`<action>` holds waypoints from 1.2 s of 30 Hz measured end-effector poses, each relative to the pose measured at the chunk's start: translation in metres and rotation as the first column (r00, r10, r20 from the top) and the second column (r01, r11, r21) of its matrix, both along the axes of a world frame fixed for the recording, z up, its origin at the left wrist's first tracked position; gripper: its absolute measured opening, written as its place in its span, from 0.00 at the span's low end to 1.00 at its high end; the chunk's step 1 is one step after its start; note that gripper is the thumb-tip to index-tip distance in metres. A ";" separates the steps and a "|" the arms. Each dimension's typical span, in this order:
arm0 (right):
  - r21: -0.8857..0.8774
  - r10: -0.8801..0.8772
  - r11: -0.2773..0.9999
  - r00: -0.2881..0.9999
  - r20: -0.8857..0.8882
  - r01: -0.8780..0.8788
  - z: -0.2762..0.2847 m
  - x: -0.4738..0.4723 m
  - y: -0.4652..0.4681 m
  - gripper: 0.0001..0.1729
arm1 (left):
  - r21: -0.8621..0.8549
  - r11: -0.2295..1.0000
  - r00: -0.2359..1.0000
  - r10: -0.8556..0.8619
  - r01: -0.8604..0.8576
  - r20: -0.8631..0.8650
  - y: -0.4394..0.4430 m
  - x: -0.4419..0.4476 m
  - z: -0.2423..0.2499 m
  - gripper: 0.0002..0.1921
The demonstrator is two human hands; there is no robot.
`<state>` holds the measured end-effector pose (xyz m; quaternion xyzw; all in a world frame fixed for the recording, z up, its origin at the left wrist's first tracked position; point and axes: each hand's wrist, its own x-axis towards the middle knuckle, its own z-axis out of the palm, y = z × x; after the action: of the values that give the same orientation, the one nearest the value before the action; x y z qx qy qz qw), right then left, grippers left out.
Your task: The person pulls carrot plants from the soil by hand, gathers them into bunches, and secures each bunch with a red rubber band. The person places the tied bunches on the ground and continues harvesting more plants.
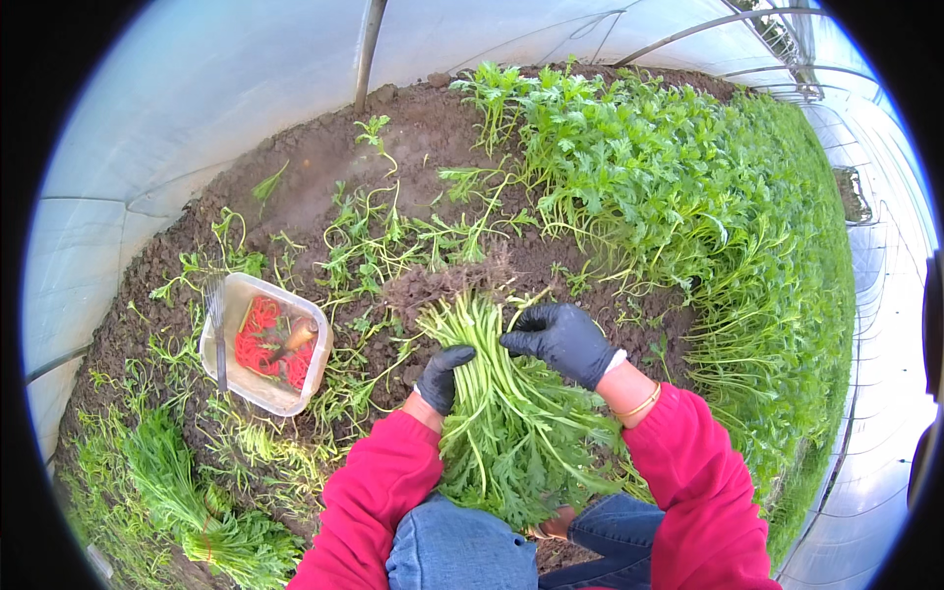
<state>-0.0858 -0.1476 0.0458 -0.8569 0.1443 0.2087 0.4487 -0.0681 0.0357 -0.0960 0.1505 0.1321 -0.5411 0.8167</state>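
A thick bunch of garland chrysanthemum greens point(490, 398) lies in front of me, pale stem ends away from me and leaves over my lap. My left hand point(442, 376), in a black glove, grips the bunch from its left side, thumb across the stems. On the other side my right hand point(560, 343), also black-gloved, pinches a stem at the bunch's edge between thumb and fingers. Its fingertips are partly hidden. Just beyond the cut ends sits a clump of roots and soil point(457, 284).
To the left, a clear plastic tub point(317, 383) holds red ties point(259, 317) and a wooden-handled tool point(301, 335). A thin grey tool point(220, 346) leans on its rim. Tied greens point(210, 527) lie lower left. Standing greens point(664, 169) fill the right. A metal pole point(366, 55) rises beyond.
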 end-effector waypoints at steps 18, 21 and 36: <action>-0.143 0.007 0.989 0.970 0.243 0.029 -0.033 -0.039 0.028 0.23 | 0.070 0.997 0.998 -0.033 0.036 -0.047 -0.006 -0.001 -0.003 0.18; 0.069 -0.158 0.987 0.960 0.230 0.146 -0.043 -0.049 0.031 0.23 | 0.058 0.998 0.999 -0.031 0.032 -0.030 -0.008 -0.005 -0.006 0.21; 0.546 -0.682 0.643 0.725 0.090 0.537 -0.042 -0.043 0.029 0.32 | 0.185 0.982 0.996 -0.037 0.021 0.080 -0.018 -0.001 0.039 0.15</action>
<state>-0.1287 -0.1185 0.0036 -0.6358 0.3036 -0.0550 0.7075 -0.0695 0.0177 -0.0571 0.2496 0.1453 -0.5317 0.7962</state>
